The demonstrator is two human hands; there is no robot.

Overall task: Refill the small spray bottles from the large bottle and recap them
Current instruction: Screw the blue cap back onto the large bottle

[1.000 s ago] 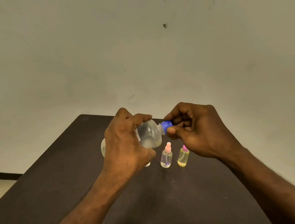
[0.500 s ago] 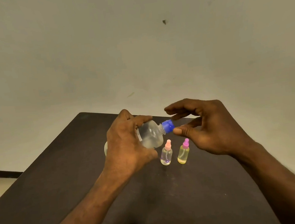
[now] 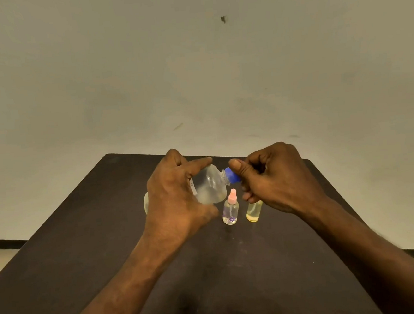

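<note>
Pale wall [image 3: 193, 70] fills the upper half of the view, with a small dark mark [image 3: 223, 19] high on it, and a dark worktop [image 3: 84, 255] stretches toward it with rounded far corners. Its far edge runs just behind the hands, and its left and right edges slant outward toward the viewer. Above the far middle of the worktop, the left hand [image 3: 177, 197] grips the large bottle [image 3: 209, 186], which is tilted on its side with the neck pointing right. The right hand [image 3: 273, 178] is curled, its thumb and fingers pinching the blue cap [image 3: 232, 174] on that neck. Directly beneath the neck stand two small bottles, upright and close together but apart: one with a pink top [image 3: 230, 208] holding clear liquid, and a yellowish one [image 3: 253, 211] just to its right, whose top is hidden behind the right hand. Both still wear their tops as far as can be seen. Bare worktop lies broad on the left and between the forearms, nearer the viewer. A dark strip [image 3: 0, 243] runs along the base of the wall at left.
</note>
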